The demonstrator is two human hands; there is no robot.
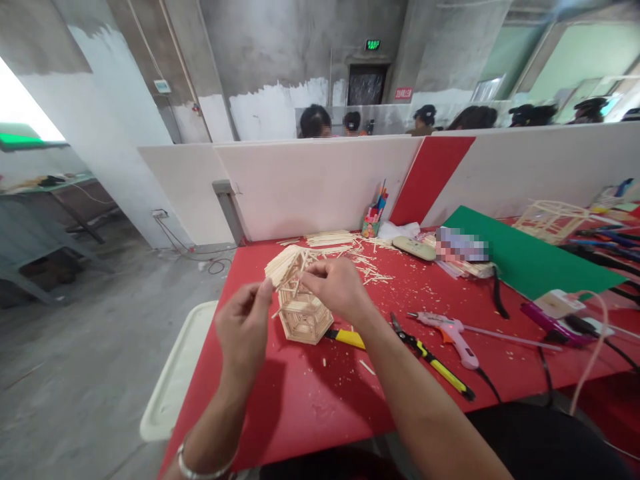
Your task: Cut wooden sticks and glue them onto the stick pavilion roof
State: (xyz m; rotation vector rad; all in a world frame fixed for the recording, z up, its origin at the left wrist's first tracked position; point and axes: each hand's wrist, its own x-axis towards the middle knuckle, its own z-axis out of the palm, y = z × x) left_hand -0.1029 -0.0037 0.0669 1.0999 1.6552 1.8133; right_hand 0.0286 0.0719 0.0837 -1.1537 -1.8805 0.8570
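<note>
A small structure of pale wooden sticks [306,320] stands on the red table [320,407], with a slanted, roof-like stick panel [284,264] at its upper left. My left hand [246,327] is at the structure's left side, thumb and fingers pinched together near the panel's lower edge; what they hold is too small to make out. My right hand [333,283] is above the structure's right side, its fingertips closed on a thin wooden stick [301,270]. The hand hides part of the structure's upper right.
Loose sticks [330,238] lie behind the structure. To the right are a yellow-handled cutter [350,338], pliers [435,360], a pink glue gun [453,333] with its cord, and a green board [520,257]. A white partition [320,187] borders the back; people sit beyond it.
</note>
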